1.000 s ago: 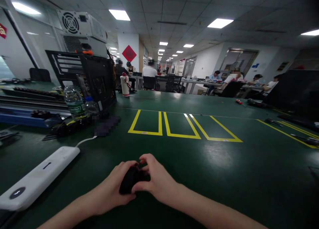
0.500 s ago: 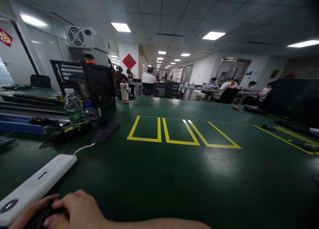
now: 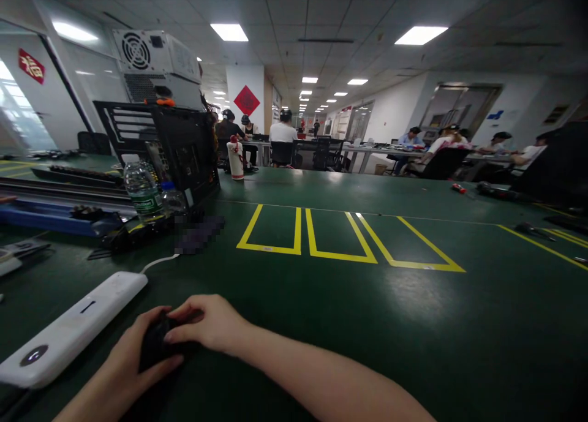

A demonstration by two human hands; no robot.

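At the lower left, my left hand (image 3: 131, 361) curls around a small black object (image 3: 154, 342), its thumb lying along the near side. My right hand (image 3: 209, 324) comes in from the right and pinches the top of the same object between thumb and fingers. Dark and partly covered by the fingers, the object does not show its kind. Both hands are just above or on the green table (image 3: 294, 318); contact with it is unclear. A white power strip-like device (image 3: 80, 324) with a round dark window lies just left of my left hand.
A white cable (image 3: 158, 261) leads from the white device to a blurred dark patch. Beyond stand water bottles (image 3: 141, 189), a black computer case (image 3: 184, 152) and a white thermos (image 3: 236, 160). Yellow tape (image 3: 342, 256) marks the table. Several people sit farther back.
Both hands have risen into fuller view with the black object, moving right and away from the bottom edge. The camera view has shifted slightly.
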